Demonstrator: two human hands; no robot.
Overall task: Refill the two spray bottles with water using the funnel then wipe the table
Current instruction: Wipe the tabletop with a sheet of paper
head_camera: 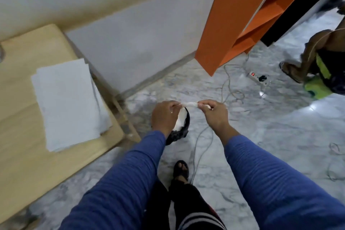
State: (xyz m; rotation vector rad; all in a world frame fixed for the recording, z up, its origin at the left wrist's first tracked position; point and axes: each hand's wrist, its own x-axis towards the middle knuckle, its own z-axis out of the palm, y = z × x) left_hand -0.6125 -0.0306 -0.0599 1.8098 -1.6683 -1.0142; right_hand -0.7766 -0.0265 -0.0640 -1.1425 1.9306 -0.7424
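The person stands beside the wooden bench (pixel 28 117), away from it and over the marble floor (pixel 261 136), with both hands held out in front. The left hand (pixel 164 115) and the right hand (pixel 212 112) each pinch one end of a white tissue (pixel 188 104), which is drawn into a short twisted strip between them; more of the tissue hangs below the left grip, over what looks like a small black-lined bin (pixel 179 132) on the floor. Both grips are closed tight on the tissue, thumb against fingertips. Judging by this, the wiping step is the one in hand, or its tail end: the tissue is either being wrung or is about to be dropped into the bin. No spray bottle or funnel can be seen here, so whether the refilling is finished cannot be told. A stack of white paper sheets (pixel 69 104) lies on the bench near its right edge. The next move calls for either letting go over the bin so the tissue falls inside, or turning left to the bench and spreading the tissue flat to wipe the wood.
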